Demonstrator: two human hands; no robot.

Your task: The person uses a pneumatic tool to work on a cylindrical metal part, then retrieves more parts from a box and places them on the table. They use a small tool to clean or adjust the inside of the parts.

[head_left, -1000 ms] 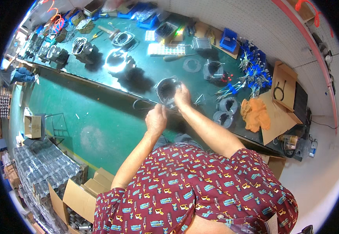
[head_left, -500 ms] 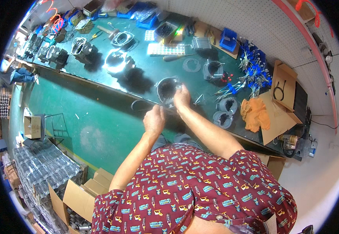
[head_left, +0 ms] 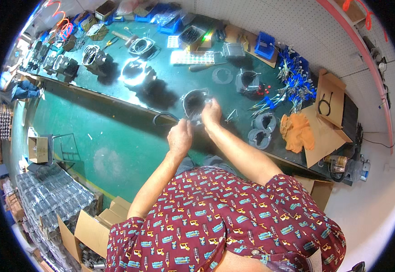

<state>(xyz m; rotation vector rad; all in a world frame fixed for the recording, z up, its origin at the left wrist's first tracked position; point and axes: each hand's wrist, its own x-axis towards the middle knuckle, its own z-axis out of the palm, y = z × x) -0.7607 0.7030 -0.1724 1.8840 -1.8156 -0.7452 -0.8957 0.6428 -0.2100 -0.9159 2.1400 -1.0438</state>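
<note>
A round, hollow metal motor housing point(head_left: 186, 105) sits at the bench's front edge, its dark opening facing up. My right hand point(head_left: 212, 112) is closed on the right side of its rim. Just below the near side of the housing, my left hand point(head_left: 179, 137) is closed in a pinch. From its fingertips a thin black cable point(head_left: 161, 115) arcs out to the left past the bench edge. The fingers hide where the cable ends. Between the hands, the near rim is partly covered.
More motor housings point(head_left: 98, 61) stand along the bench to the left. Right of my hands are grey ring parts point(head_left: 260, 138), an orange cloth point(head_left: 297, 132) and blue-tipped wire bundles point(head_left: 297, 86). An open cardboard box point(head_left: 331, 99) stands at the right end.
The black cable's loop has risen slightly and shows more fully beside my left hand. My right hand stays on the housing rim with little movement.
</note>
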